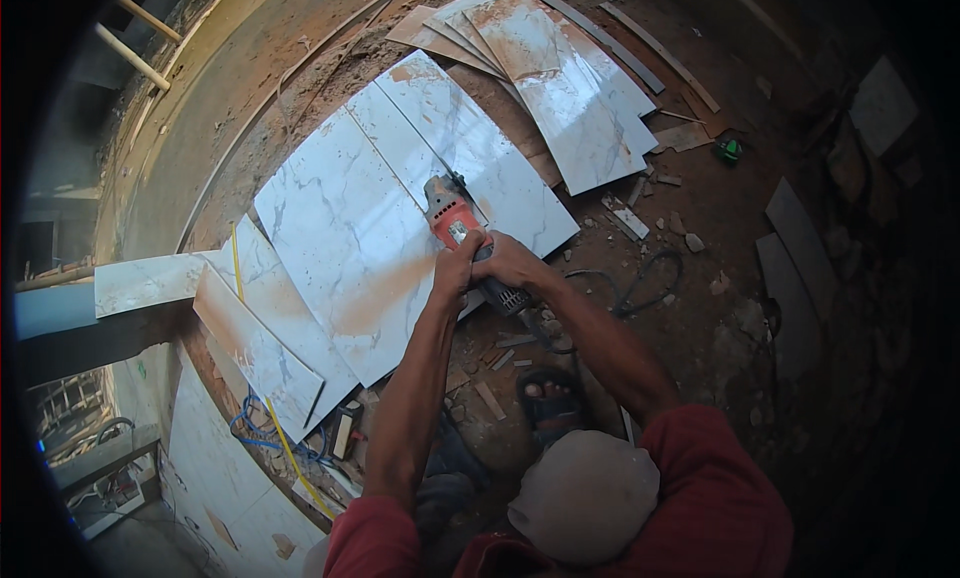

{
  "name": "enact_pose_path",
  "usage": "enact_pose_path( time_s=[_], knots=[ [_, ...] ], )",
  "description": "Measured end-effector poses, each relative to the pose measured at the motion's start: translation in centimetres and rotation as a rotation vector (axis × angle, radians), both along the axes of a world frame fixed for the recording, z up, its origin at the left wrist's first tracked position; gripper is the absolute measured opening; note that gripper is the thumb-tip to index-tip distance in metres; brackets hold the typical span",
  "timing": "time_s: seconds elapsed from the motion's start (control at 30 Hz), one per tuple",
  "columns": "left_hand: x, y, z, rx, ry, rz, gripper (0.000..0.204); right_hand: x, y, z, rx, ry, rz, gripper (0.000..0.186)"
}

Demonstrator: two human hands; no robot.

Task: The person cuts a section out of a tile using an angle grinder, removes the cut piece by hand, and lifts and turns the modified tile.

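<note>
Red grinder (453,214) is gripped by left hand (455,266) and right hand (512,261), its middle hidden.

"Where's room to pass?"
"Over the tiles (340,213), left of the grinder (455,218): flat and dusty."
"And to the right?"
"Tighter low down: the cable (681,269) loops across the ground (715,363), with rubble (627,218) near it."
"Lower left?"
"Overlapped offcuts (258,348) crowd the tiles' edge, and a yellow tape (285,438) trails past them."
</note>
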State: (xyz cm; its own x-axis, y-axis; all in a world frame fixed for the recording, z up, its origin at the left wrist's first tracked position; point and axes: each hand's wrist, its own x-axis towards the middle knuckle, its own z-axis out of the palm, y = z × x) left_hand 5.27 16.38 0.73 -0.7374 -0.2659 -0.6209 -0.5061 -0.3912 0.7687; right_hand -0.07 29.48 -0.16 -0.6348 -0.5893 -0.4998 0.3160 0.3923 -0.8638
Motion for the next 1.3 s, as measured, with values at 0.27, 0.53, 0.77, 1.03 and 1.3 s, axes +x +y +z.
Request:
enact_pose_path(
  time_s=[0.27,0.53,0.77,1.03,1.3],
  knots=[
    [0.5,0.2,-0.4,-0.036,0.000,0.009,0.038,0.1,0.2,0.5,-0.045,-0.035,0.046,0.067],
    [0.5,0.4,0.3,-0.018,-0.028,-0.027,0.037,0.4,0.4,-0.4,-0.058,-0.032,0.032,0.068],
    [1.2,1.4,0.9,0.012,-0.009,0.010,0.034,1.3,1.0,-1.2,-0.002,0.003,0.016,0.073],
    [1.2,1.8,1.2,0.035,-0.041,0.002,0.032,1.2,1.4,-1.1,-0.043,-0.053,0.015,0.075],
    [1.8,1.9,-0.8,0.022,-0.018,0.001,0.034,1.7,1.9,-1.2,-0.047,-0.028,0.004,0.076]
  ],
)
